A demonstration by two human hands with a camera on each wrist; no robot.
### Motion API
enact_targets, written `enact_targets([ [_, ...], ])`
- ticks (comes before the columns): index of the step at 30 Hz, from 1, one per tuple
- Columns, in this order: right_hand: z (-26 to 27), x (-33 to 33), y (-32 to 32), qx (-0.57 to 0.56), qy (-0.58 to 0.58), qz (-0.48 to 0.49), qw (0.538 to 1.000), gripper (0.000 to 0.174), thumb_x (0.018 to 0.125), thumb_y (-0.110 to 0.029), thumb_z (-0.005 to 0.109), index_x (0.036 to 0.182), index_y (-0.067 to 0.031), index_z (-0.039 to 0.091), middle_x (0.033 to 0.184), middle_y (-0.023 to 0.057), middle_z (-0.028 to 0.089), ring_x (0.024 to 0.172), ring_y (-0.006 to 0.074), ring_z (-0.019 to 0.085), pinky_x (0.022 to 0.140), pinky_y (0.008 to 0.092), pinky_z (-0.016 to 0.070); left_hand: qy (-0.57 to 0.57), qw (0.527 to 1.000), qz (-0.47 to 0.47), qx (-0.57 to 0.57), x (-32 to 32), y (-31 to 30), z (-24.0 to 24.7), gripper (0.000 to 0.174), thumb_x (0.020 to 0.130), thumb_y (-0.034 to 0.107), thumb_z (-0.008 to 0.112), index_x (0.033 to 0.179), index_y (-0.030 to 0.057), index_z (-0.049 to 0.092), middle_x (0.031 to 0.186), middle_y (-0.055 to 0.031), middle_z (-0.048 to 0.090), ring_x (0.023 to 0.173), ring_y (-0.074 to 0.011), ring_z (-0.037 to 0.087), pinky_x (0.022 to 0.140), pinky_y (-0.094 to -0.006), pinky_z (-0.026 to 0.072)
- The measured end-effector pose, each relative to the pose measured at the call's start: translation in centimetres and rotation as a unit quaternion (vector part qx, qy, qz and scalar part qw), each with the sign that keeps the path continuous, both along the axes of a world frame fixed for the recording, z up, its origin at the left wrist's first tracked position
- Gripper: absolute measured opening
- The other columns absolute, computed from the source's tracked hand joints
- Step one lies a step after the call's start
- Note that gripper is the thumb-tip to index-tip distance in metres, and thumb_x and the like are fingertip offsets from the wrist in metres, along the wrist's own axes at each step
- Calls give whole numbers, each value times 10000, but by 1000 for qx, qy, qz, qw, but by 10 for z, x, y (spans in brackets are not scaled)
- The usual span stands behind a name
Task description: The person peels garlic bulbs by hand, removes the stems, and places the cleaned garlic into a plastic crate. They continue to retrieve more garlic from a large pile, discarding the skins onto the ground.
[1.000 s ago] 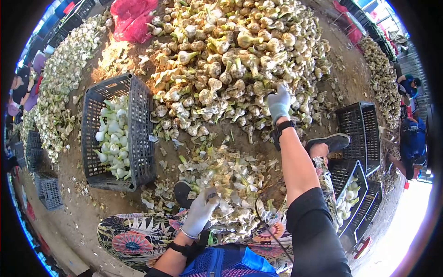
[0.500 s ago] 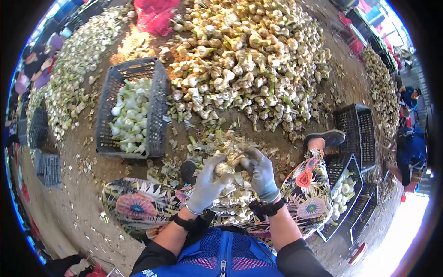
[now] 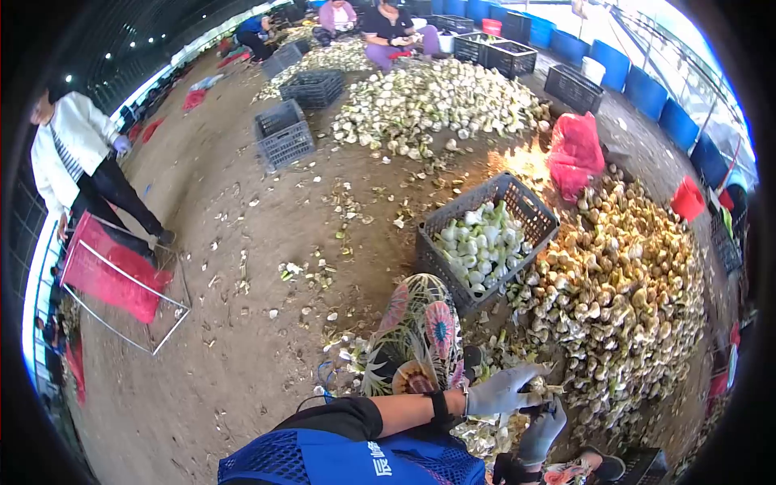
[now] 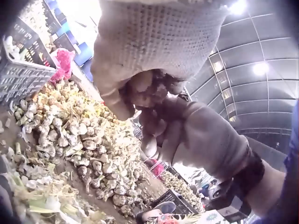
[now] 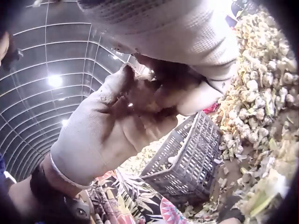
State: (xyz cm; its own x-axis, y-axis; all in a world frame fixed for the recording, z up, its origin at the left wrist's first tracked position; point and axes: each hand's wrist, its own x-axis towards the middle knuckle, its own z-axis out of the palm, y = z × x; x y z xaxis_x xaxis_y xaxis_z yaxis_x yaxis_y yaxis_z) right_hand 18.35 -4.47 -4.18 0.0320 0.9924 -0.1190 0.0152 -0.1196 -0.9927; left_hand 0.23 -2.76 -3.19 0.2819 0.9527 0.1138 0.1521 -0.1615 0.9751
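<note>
Both gloved hands meet at the lower right of the head view, the left hand [image 3: 499, 394] just above the right hand [image 3: 543, 432]. A garlic bulb [image 4: 145, 91], dim and partly covered by fingers, is gripped between them. In the left wrist view the curled left hand [image 4: 156, 42] nearly touches the right hand [image 4: 201, 133]. From the right wrist, the right hand [image 5: 177, 35] bends over the bulb beside the left palm [image 5: 105, 126]. A large heap of unpeeled garlic [image 3: 622, 299] lies beyond them.
A black crate [image 3: 440, 259] of cleaned white garlic stands by the person's knee. Peelings [image 3: 485, 432] lie under the hands. A red net sack [image 3: 575, 153] is behind the heap; a standing person [image 3: 81, 162] is at left.
The head view has swung left, bringing the standing person and more floor into sight. The right hand went from the heap to the left hand, and both now work close together on a bulb.
</note>
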Motion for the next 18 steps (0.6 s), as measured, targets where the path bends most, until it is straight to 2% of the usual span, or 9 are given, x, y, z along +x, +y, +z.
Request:
enact_targets([
  [4, 22, -13, -10, 22, 18, 22, 999, 358, 962, -336, 513, 967, 16, 582, 848, 11, 573, 765, 93, 552, 655, 251, 477, 0, 999, 1, 38, 2, -9, 2, 616, 954, 350, 661, 1437, 41, 436, 1393, -201, 517, 1270, -350, 539, 1061, -415, 433],
  [6, 23, -13, -14, 56, -2, -26, 998, 164, 927, -107, 484, 921, 9, 600, 863, 6, 606, 758, 79, 538, 654, 244, 453, 1, 1000, -13, 28, 3, -11, 5, 628, 961, 383, 647, 1441, 41, 428, 1403, -195, 513, 1279, -347, 535, 1058, -415, 435],
  [10, 38, -14, -26, 64, -75, -50, 994, 336, 991, -315, 542, 914, 6, 602, 861, 34, 625, 677, 103, 546, 609, 253, 439, -50, 998, -23, 8, -5, -11, 25, 621, 969, 441, 620, 1415, 48, 445, 1382, -209, 528, 1263, -316, 556, 1030, -412, 453],
  [11, 47, -7, -27, 58, -120, 30, 991, 427, 994, -416, 559, 934, 6, 599, 854, 59, 632, 670, 125, 574, 596, 259, 445, -72, 989, -77, -108, -9, -8, 31, 614, 965, 433, 628, 1410, 50, 447, 1374, -219, 531, 1263, -304, 557, 1031, -407, 451],
  [12, 51, -13, -31, 60, -125, 35, 990, 427, 994, -416, 559, 934, 6, 599, 854, 59, 632, 670, 125, 574, 596, 259, 445, -97, 963, -126, -220, -15, -7, 37, 608, 961, 424, 636, 1405, 53, 449, 1366, -229, 534, 1263, -293, 558, 1032, -402, 449],
  [14, 53, -22, -35, 24, 44, -11, 999, 394, 989, -399, 561, 974, -7, 584, 896, 71, 638, 724, 143, 610, 618, 277, 493, -81, 974, -107, -180, -13, -9, 30, 602, 961, 403, 638, 1403, 45, 439, 1384, -248, 516, 1284, -313, 541, 1040, -409, 444],
  [15, 39, -16, -34, 43, 115, 9, 992, 366, 984, -359, 551, 1074, -6, 582, 944, 70, 634, 786, 149, 629, 672, 294, 539, -41, 994, -69, -74, -1, -13, 11, 598, 962, 387, 637, 1402, 38, 434, 1382, -247, 515, 1280, -334, 539, 1043, -420, 444],
  [16, 29, -7, -31, 40, 114, 13, 993, 366, 984, -359, 551, 1074, -6, 582, 944, 70, 634, 786, 149, 629, 672, 294, 539, 0, 999, -31, 32, 6, -16, 0, 593, 964, 372, 635, 1401, 30, 428, 1381, -247, 514, 1276, -355, 536, 1046, -432, 445],
  [18, 17, 9, -23, -48, 172, 45, 983, 336, 1001, -297, 476, 1148, -14, 582, 1073, 90, 651, 923, 186, 657, 741, 325, 553, 18, 998, -21, 53, 4, -19, 8, 591, 970, 342, 626, 1411, 11, 415, 1352, -251, 522, 1256, -407, 527, 1069, -455, 432],
])
